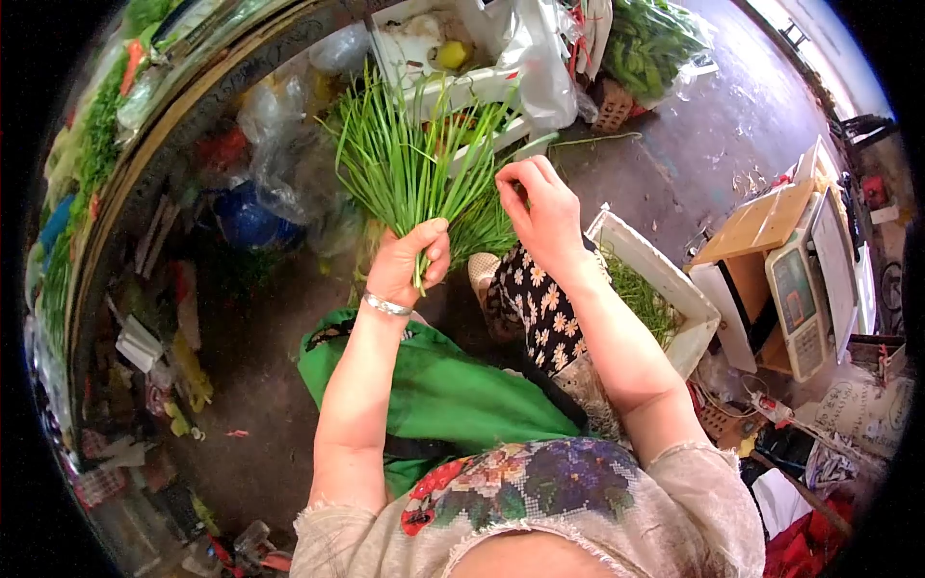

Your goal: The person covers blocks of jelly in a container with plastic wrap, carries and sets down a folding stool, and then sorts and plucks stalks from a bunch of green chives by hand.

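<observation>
my left hand (pixel 409 260) grips the bunch of chives (pixel 414 159) by its stems at eleven o'clock; my right hand (pixel 544 207), between one and two, is curled, and i can't tell whether it pinches anything. if my left grip slackened, blades could slip onto the greens (pixel 487 229) behind.

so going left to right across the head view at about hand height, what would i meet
Rounded blue object, left hand gripping a bunch of thin green stalks, right hand, white open-topped box with greens inside, boxy pale device with a display
</observation>
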The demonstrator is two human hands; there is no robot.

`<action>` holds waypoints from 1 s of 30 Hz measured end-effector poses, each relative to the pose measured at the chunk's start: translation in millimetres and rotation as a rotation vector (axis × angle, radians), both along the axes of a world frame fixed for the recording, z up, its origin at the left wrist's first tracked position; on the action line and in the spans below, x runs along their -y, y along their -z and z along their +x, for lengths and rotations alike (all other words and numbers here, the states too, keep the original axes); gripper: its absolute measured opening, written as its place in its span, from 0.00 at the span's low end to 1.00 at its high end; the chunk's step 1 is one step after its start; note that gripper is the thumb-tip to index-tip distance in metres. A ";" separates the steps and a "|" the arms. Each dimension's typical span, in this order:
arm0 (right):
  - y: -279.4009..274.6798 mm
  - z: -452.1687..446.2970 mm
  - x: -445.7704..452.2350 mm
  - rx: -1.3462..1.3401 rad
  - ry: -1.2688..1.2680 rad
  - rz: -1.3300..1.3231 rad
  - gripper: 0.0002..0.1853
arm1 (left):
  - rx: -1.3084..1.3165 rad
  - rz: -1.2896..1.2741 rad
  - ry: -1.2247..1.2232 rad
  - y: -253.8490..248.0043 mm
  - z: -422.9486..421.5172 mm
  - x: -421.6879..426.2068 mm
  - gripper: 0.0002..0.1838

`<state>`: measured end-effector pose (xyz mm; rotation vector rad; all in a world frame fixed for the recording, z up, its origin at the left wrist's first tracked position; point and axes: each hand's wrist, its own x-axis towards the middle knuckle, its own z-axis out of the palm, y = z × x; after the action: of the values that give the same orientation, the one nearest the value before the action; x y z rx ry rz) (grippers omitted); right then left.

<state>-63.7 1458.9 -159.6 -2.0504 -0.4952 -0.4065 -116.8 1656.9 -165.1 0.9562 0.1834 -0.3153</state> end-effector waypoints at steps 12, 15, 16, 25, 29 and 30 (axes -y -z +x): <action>-23.3 20.9 8.2 0.221 -0.089 -0.002 0.14 | 0.000 0.127 -0.008 -3.7 -3.2 4.4 0.09; -9.5 24.4 4.4 0.247 -0.108 -0.014 0.13 | -0.023 0.103 0.008 -6.6 -3.0 4.7 0.09; -7.8 24.9 5.1 0.266 -0.093 -0.025 0.13 | -0.024 0.073 0.004 -3.8 -2.0 3.4 0.09; -1.2 21.4 13.5 0.338 -0.028 -0.045 0.10 | -0.066 0.018 -0.041 1.2 0.8 3.8 0.09; -4.9 19.6 10.9 0.356 -0.008 -0.002 0.13 | -0.044 -0.009 -0.004 8.5 0.8 -1.3 0.08; -6.2 19.0 9.3 0.348 0.001 0.015 0.13 | -0.043 -0.007 -0.004 7.2 0.3 -0.9 0.08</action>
<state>-44.7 1449.7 -153.4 -1.9722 -0.6965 -0.7715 -116.5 1657.8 -172.3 0.9422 0.2238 -0.3327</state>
